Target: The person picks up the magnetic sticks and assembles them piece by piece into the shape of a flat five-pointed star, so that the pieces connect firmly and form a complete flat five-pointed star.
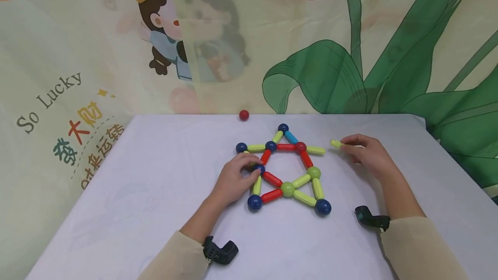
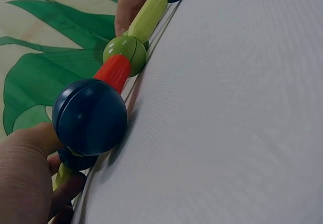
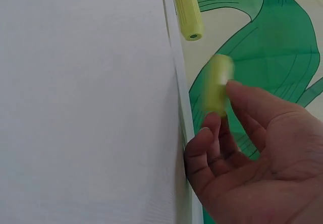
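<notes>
A star-like frame of magnetic rods and balls lies on the table, its rods red, blue and yellow-green. My left hand (image 1: 235,176) holds this frame on its left side, thumb and fingers about a blue ball (image 1: 259,169). In the left wrist view, another blue ball (image 2: 91,117) partly hides the fingers. To the right, my right hand (image 1: 367,154) pinches a yellow-green magnetic rod (image 3: 218,85) between thumb and fingers, apart from the frame. Nearest it, a yellow-green rod (image 1: 316,150) juts out from a red ball (image 1: 300,147), its outer end free.
A loose red ball (image 1: 244,115) sits at the table's back edge. The white-covered table (image 1: 155,163) meets a printed backdrop (image 1: 233,94) with leaves and cartoon figures. Each wrist wears a black camera band.
</notes>
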A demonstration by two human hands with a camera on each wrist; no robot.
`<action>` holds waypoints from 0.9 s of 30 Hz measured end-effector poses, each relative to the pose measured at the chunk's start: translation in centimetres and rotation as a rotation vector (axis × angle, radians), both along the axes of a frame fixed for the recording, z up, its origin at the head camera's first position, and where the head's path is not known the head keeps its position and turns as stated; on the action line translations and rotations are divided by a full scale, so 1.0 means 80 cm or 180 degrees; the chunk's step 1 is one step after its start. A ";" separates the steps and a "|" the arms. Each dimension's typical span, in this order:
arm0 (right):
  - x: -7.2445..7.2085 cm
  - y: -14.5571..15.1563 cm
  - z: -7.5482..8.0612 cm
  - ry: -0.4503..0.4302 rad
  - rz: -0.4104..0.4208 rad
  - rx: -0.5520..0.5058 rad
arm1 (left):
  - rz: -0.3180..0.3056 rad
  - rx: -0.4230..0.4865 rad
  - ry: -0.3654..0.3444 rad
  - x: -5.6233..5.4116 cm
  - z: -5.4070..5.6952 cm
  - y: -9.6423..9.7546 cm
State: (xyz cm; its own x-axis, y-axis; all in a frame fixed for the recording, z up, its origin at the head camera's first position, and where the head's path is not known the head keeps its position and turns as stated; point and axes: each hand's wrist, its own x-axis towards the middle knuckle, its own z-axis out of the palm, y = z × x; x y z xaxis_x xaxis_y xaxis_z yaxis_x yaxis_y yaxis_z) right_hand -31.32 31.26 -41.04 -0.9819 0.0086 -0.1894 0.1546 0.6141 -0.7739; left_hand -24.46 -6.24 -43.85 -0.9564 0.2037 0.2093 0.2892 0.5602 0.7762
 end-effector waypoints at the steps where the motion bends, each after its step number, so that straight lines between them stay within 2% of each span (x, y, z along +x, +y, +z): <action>1: 0.001 0.000 0.000 -0.0024 0.0072 0.0061 | 0.0000 -0.0001 0.0000 0.000 0.000 0.000; 9: 0.005 -0.017 0.005 0.0060 0.0724 0.0578 | -0.0019 -0.0017 0.0022 0.000 0.001 0.000; 13: 0.004 -0.023 0.006 0.0145 0.0797 0.0810 | -0.0032 0.0020 0.0021 0.002 0.001 -0.001; 17: 0.004 -0.022 0.006 0.0126 0.0725 0.0873 | -0.0026 0.0063 -0.0009 0.003 0.002 -0.001; 22: 0.008 -0.006 0.003 -0.0014 0.0460 0.0437 | -0.0035 0.0071 -0.0004 0.003 0.003 -0.001; 27: 0.011 0.012 -0.004 -0.0150 0.0266 -0.0413 | -0.0050 0.0034 0.0015 0.002 0.002 -0.002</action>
